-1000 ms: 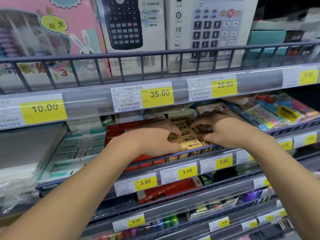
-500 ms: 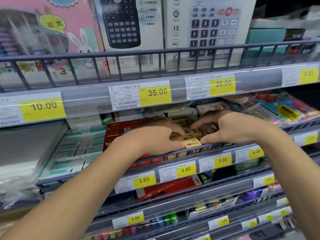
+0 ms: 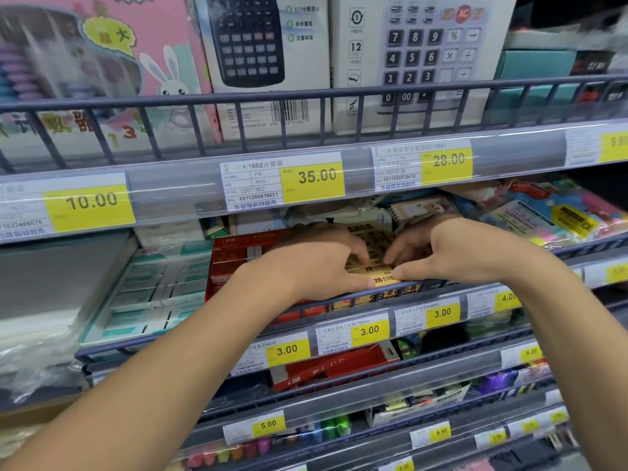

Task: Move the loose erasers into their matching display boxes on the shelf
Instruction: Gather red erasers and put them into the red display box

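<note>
Both hands reach into the second shelf at the middle of the head view. Yellow 2B erasers [image 3: 382, 273] lie in rows in a display box [image 3: 370, 297] behind the shelf rail. My left hand [image 3: 316, 266] curls over the erasers from the left, its fingertips on the front rows. My right hand [image 3: 441, 253] comes from the right and pinches the front erasers between thumb and fingers. The hands nearly touch above the box. A red display box [image 3: 234, 256] sits just to the left. Most of the erasers are hidden under my hands.
A grey wire rail [image 3: 424, 287] fronts the shelf, with yellow price tags [image 3: 370, 331] below. Pale green boxes [image 3: 153, 294] lie to the left, bright packets [image 3: 557, 219] to the right. Calculator boxes [image 3: 268, 62] stand on the shelf above. Lower shelves hold a red box [image 3: 333, 368] and highlighters.
Both hands have drawn closer together over the yellow erasers, fingertips now nearly meeting at the front row. The view has shifted slightly.
</note>
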Motion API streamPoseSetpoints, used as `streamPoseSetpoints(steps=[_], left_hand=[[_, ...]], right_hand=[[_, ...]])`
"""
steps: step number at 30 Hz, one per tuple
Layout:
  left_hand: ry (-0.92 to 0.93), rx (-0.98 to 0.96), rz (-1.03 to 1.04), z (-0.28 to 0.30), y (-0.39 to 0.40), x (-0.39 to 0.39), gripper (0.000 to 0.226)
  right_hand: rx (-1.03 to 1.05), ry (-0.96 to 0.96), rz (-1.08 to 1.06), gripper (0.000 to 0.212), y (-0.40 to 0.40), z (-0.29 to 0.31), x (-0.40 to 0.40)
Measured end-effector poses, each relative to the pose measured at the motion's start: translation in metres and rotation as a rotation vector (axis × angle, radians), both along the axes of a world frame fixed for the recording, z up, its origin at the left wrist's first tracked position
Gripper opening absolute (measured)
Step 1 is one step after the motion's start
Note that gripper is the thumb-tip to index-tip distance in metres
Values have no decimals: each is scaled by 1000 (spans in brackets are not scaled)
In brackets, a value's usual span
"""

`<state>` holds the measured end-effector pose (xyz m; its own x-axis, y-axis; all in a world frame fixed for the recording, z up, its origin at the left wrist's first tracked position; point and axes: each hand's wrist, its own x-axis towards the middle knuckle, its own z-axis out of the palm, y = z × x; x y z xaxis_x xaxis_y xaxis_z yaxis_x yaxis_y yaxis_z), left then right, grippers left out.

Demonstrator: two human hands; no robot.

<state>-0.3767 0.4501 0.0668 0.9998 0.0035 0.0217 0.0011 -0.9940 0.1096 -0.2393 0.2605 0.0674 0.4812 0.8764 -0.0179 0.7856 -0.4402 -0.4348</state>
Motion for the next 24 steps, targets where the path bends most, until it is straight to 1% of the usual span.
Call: streamPoseSetpoints(steps=[5,8,11,13,18,24], left_hand=[[0,-42,14,0,1,-3,48],[-56,-99,35,2,8,-10,48],[-48,-98,63,4,17,-20,51],[-21,-88,65,4,18,-22,51],[-19,1,76,1,11,-16,39],[8,3,97,-2,13,-13,43]], right_hand=[[25,13,-12,11,1,0,-6],[87,-59,-56,20,5,0,-10],[-26,-162,-72,38,8,3,-14],[-91,-168,-43,45,11,5,-16],[-111,-175,7,48,20,6,-18],[-125,-164,45,48,17,8,-18]])
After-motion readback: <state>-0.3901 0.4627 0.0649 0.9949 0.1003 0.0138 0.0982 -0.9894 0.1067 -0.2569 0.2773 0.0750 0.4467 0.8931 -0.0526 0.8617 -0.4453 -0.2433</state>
